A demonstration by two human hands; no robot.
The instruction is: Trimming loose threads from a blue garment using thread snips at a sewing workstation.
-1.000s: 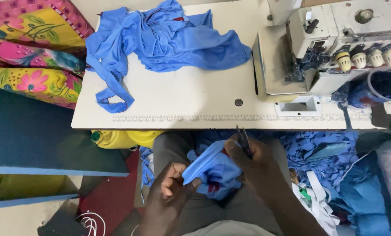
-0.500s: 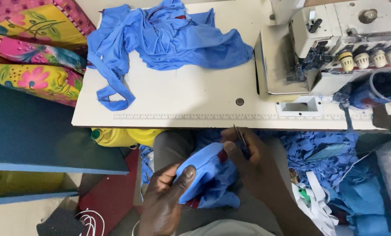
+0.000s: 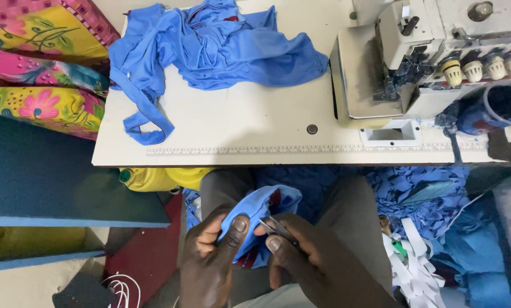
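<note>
My left hand (image 3: 212, 259) pinches a fold of the blue cloth piece (image 3: 255, 219) held over my lap, below the white surface (image 3: 238, 128). My right hand (image 3: 309, 256), beside it, grips small thread snips (image 3: 275, 227) touching the cloth.

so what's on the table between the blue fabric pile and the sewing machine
Head view: bare white table between the blue fabric pile and the sewing machine; only a small dark round hole nearer the front edge.

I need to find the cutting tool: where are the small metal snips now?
In the head view, the small metal snips are low at centre, in the right hand, touching the blue fabric piece pinched by the left hand.
</note>
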